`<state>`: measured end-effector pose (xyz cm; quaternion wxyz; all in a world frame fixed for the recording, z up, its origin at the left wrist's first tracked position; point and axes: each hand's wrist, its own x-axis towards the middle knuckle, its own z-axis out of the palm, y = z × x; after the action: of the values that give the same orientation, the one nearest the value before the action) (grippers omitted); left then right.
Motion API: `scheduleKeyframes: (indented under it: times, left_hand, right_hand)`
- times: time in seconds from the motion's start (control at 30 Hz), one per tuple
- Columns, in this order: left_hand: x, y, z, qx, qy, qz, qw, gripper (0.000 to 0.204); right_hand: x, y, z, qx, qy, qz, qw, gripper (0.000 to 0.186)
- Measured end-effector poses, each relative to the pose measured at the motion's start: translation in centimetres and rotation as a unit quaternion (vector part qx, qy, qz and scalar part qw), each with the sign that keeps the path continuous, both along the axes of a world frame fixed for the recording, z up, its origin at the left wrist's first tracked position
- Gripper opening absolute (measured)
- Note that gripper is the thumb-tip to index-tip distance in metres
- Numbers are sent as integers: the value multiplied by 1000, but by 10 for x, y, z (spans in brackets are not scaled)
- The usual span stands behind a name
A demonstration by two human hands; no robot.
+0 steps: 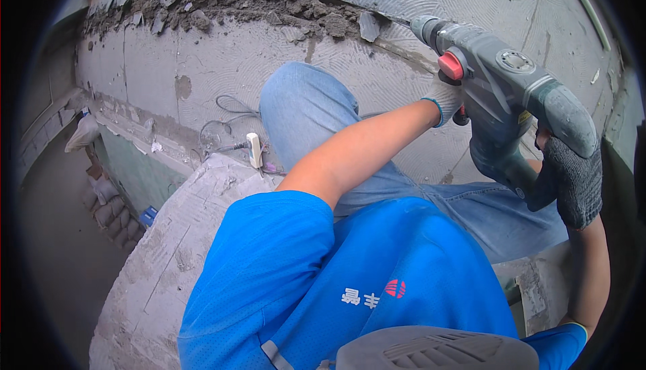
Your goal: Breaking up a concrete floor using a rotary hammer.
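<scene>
A grey-green rotary hammer [501, 67] with a red knob on its side lies across the right of the head view. Its chuck points to the upper left, and a thin bit runs from it to a loose grey shard [369, 26] at the end of a broken groove [269, 3]. My left hand [445, 95], in a pale glove with a teal cuff, is closed under the tool's front part, where the grip is largely hidden. At the rear handle, my right hand [575, 178] is wrapped round the tool in a dark grey knit glove.
Rubble and dark crumbled mortar line the groove. Behind my bent knee [303, 101], a cable [232, 111] loops to a white plug or socket [254, 150]. A ledge edge [134, 289] drops away at left, with stacked sacks [111, 212] below. A pipe [585, 6] runs upper right.
</scene>
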<state>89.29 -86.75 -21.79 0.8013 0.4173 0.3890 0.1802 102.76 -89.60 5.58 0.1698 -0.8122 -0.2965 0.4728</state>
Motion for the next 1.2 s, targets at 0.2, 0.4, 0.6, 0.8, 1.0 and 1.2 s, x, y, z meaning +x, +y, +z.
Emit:
scheduleKeyframes:
  times: [0.2, 0.4, 0.6, 0.8, 1.0, 1.2]
  left_hand:
    - [5, -4, -19, -52, -5, 70, 996, 28]
    - [1, 3, 0, 34, 41, 34, 998, 23]
    - [-8, 30, 44, -28, 85, -57, 994, 23]
    - [-11, 32, 38, -72, 108, -94, 987, 20]
    - [-14, 28, 36, -38, 154, -110, 981, 23]
    - [-19, 19, 24, 3, 179, -104, 978, 24]
  right_hand:
    - [-11, 4, 1, 84, -93, 123, 984, 24]
    - [-5, 11, 11, 27, -58, -8, 998, 28]
    - [13, 12, -4, 76, 60, -58, 994, 38]
    - [25, 8, -23, 42, 76, -114, 990, 58]
    - [21, -9, -35, 79, 124, -133, 980, 51]
    - [9, -14, -31, 29, 126, -126, 984, 47]
